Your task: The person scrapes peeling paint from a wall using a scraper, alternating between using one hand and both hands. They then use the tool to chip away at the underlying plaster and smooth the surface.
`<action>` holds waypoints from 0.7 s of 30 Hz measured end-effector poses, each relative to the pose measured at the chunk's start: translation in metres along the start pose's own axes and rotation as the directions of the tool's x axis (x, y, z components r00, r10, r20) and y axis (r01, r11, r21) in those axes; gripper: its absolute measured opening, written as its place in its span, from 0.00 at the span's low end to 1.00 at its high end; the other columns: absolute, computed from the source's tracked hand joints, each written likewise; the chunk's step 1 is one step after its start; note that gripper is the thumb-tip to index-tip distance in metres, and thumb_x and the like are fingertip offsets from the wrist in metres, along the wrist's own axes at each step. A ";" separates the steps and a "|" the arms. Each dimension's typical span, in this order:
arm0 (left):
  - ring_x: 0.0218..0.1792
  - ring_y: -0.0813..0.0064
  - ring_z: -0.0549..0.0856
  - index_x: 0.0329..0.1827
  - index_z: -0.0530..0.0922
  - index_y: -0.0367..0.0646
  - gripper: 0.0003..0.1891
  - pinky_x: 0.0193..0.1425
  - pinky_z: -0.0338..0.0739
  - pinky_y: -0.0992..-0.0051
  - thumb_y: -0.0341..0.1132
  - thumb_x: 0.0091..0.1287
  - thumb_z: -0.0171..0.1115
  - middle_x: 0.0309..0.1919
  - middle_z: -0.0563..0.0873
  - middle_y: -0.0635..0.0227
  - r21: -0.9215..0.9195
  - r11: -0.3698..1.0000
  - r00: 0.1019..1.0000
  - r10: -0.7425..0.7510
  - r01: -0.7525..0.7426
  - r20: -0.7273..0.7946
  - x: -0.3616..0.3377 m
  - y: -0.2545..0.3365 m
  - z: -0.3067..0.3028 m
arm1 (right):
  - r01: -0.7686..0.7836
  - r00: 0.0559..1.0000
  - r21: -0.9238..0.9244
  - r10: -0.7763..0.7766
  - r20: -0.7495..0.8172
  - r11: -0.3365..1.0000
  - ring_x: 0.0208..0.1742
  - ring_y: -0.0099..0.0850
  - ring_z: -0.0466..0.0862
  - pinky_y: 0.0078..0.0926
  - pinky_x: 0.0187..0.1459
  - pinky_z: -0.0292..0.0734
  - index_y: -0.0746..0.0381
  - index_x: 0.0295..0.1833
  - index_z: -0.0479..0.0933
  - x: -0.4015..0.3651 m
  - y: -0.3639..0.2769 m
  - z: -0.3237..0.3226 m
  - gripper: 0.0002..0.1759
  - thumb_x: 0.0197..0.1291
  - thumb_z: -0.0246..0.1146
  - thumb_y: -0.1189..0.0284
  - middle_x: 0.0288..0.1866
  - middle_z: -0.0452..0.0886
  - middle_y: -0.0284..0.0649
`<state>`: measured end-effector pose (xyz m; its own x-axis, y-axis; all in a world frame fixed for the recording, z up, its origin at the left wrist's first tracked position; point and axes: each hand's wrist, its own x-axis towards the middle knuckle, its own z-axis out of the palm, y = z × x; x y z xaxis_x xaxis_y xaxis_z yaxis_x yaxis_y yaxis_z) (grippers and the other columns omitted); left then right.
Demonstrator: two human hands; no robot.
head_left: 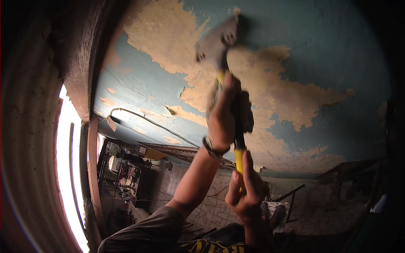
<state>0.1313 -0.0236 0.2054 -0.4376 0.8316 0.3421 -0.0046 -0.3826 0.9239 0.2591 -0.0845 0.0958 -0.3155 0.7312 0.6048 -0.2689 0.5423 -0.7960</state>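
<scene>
Both my hands are on a long-handled scraper (217,42) with a yellow-and-black handle and a broad, dull metal head. My left hand (223,114), with a band at its wrist, is wrapped around the handle just below the head. Lower down, my right hand (249,189) closes around the yellow end. The scraper's head is at the blue wall (325,67), one corner right by the painted surface. Large tan patches (274,84) show where the paint is gone. Slight motion blur softens the head and my left hand.
A bent pipe or cable (152,125) runs along the wall at left. Beyond it, corrugated sheeting (29,139) and a wooden post (93,164) border a bright opening. Cluttered shelves (126,173) stand below. A tiled floor (211,194) and my feet (276,214) appear far down.
</scene>
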 end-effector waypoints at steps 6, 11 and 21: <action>0.06 0.81 0.66 0.40 0.68 0.50 0.15 0.09 0.64 0.78 0.49 0.82 0.51 0.12 0.69 0.73 -0.094 0.996 0.994 0.003 0.007 0.107 0.008 0.001 -0.007 | 0.009 0.998 -0.132 -0.017 -0.057 0.991 0.27 0.41 0.86 0.34 0.28 0.80 0.78 0.71 0.71 -0.006 -0.005 0.010 0.27 0.68 0.60 0.79 0.33 0.83 0.51; 0.07 0.80 0.65 0.37 0.68 0.51 0.17 0.08 0.64 0.78 0.51 0.82 0.49 0.12 0.68 0.73 -0.166 0.986 0.997 -0.020 0.032 0.073 0.004 0.005 -0.003 | -0.034 0.999 -0.089 0.034 -0.004 0.995 0.31 0.43 0.89 0.34 0.32 0.83 0.77 0.72 0.70 -0.007 -0.018 0.009 0.28 0.68 0.61 0.79 0.38 0.85 0.55; 0.11 0.81 0.69 0.38 0.69 0.48 0.17 0.13 0.66 0.78 0.51 0.82 0.50 0.15 0.70 0.74 -0.192 0.971 0.985 -0.116 0.139 0.126 0.000 0.002 -0.011 | -0.081 0.997 -0.007 0.081 0.009 0.997 0.32 0.45 0.89 0.36 0.32 0.83 0.78 0.72 0.68 -0.014 -0.023 0.007 0.29 0.67 0.60 0.80 0.41 0.86 0.59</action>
<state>0.1216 -0.0287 0.2057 -0.3171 0.9145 0.2514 -0.2381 -0.3334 0.9122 0.2638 -0.1106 0.1058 -0.3442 0.7689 0.5388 -0.2359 0.4846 -0.8423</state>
